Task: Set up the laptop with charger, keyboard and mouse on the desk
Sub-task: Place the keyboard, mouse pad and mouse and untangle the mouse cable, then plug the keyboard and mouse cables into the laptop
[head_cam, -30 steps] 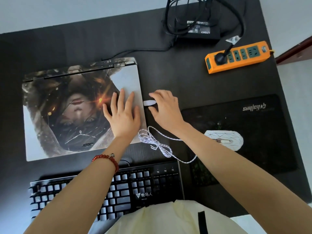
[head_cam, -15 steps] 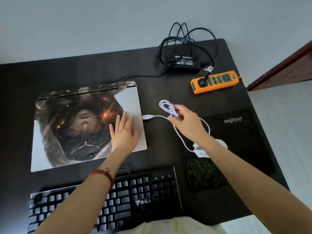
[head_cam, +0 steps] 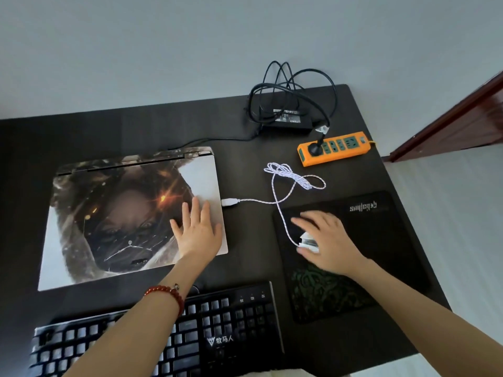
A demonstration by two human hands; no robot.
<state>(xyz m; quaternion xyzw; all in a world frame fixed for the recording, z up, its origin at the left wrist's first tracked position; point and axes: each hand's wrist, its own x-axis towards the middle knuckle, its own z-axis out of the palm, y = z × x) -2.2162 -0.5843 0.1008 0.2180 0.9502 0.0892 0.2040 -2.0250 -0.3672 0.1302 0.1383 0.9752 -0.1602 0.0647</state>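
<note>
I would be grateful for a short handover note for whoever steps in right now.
Hands: left hand rests flat on the closed laptop; right hand covers the white mouse on the mouse pad.
Things: keyboard lies at the desk's near edge; charger brick sits at the back, plugged into the orange power strip.
Done: the charger lead runs to the laptop's rear; the mouse's USB plug sits at its right edge.
Left: open the lid; the keyboard's connection is hidden.
</note>
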